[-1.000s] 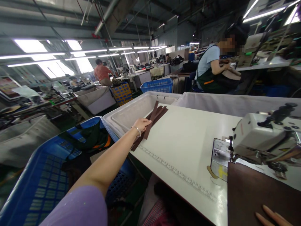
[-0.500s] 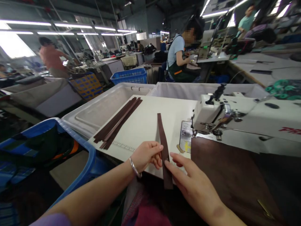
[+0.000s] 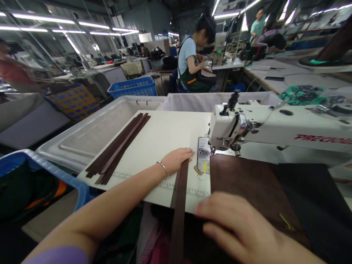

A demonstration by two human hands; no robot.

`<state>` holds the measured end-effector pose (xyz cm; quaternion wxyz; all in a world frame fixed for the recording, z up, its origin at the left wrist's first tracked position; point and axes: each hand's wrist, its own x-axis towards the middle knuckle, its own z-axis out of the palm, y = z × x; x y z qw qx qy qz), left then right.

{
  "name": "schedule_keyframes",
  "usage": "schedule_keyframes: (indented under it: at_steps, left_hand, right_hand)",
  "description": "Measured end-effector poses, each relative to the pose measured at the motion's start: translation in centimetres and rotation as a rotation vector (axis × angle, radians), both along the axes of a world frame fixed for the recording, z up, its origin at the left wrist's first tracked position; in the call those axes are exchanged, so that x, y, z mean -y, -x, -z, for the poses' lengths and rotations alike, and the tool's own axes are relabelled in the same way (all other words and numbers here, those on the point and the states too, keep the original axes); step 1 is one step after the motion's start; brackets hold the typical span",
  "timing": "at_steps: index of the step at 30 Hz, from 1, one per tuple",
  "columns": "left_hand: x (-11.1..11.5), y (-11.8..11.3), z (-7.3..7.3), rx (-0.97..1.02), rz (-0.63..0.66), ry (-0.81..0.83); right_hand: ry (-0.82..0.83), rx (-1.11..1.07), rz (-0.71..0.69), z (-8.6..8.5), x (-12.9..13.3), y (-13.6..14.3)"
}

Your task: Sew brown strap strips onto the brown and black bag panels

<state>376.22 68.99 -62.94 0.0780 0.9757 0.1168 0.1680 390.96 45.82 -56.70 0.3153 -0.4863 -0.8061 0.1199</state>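
My left hand (image 3: 178, 160), with a bangle on its wrist, is closed over the upper part of a long brown strip (image 3: 180, 198) on the white table. From under my fingers the strip runs toward me and hangs over the table's front edge. My right hand (image 3: 233, 220) is blurred by motion to the right of the strip, apart from it, thumb and fingers separated and nothing visible in them. Several similar brown strips (image 3: 119, 146) lie together on the table's left side.
A white sewing machine (image 3: 275, 123) stands on the right, with a brown sheet (image 3: 242, 176) below its arm and a dark piece (image 3: 310, 190) beside it. A ruler scale (image 3: 165, 186) marks the table (image 3: 165, 128). Blue crates and pale bins surround it; a co-worker (image 3: 189, 58) sits ahead.
My left hand has moved forward along the strip, now lying over its far part. My right hand has come off the strip toward me. The view has turned right.
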Motion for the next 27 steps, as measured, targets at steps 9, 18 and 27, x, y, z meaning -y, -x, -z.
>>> schedule_keyframes:
  at_steps: [9, 18, 27]
  left_hand:
    - [6.2, -4.5, -1.9, 0.035, 0.184, -0.161]
    - [7.3, -3.5, -1.3, -0.129, 0.143, -0.054]
    - [7.3, -3.6, -0.6, -0.147, 0.114, -0.084]
  right_hand:
    - [0.05, 0.454, 0.374, 7.1, -4.8, -7.9]
    - [0.1, 0.439, 0.397, 6.3, -4.0, -7.2]
    - [0.116, 0.325, 0.387, 6.0, -4.2, -7.0]
